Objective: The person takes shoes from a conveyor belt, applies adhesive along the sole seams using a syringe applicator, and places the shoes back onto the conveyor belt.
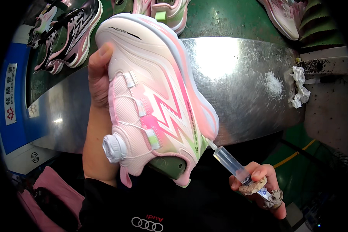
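While left fingers (99, 62) grip it, the shoe (152, 100) holds a green last (169, 167)

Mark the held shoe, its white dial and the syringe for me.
Held shoe (158, 100): head view, middle of its side.
White dial (113, 148): head view, its ridged knob.
Syringe (230, 163): head view, its clear barrel.
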### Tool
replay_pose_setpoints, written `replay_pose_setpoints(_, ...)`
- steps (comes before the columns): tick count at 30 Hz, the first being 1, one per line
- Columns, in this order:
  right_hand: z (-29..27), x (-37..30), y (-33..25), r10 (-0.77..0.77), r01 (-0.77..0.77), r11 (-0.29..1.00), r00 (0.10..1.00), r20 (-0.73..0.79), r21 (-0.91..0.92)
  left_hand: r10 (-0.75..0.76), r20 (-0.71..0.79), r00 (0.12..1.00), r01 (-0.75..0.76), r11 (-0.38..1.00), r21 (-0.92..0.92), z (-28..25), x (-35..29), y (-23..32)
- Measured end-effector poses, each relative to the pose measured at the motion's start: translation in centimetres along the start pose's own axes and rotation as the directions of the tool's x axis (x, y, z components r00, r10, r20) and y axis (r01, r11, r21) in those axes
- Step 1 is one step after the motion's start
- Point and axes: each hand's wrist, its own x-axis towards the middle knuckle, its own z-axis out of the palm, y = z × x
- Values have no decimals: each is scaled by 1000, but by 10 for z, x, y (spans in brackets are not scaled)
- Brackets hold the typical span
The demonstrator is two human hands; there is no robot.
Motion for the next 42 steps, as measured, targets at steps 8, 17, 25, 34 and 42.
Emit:
replay_pose_setpoints(8,-18,-5,9,-4,4,996,1000,-6,93,-10,-101,995,16,998,63,-7,8,-7)
replay_pose_setpoints(17,-29,-9,16,-48,43,994,998,43,97,-82,-103,991,83,996,10,-3,0,-3)
replay_pose_setpoints(25,-37,-7,26,-102,96,987,994,44,128,-22,-232,972,88,957,278,-13,-9,14)
replay_pose_setpoints(34,-49,0,41,-137,125,974,989,48,189,85,-100,991,48,474,879,-15,-100,34)
replay_pose_setpoints(42,-48,8,55,-150,139,983,985,85,122,-68,495,866,-448,-542,711,-11,-124,29)
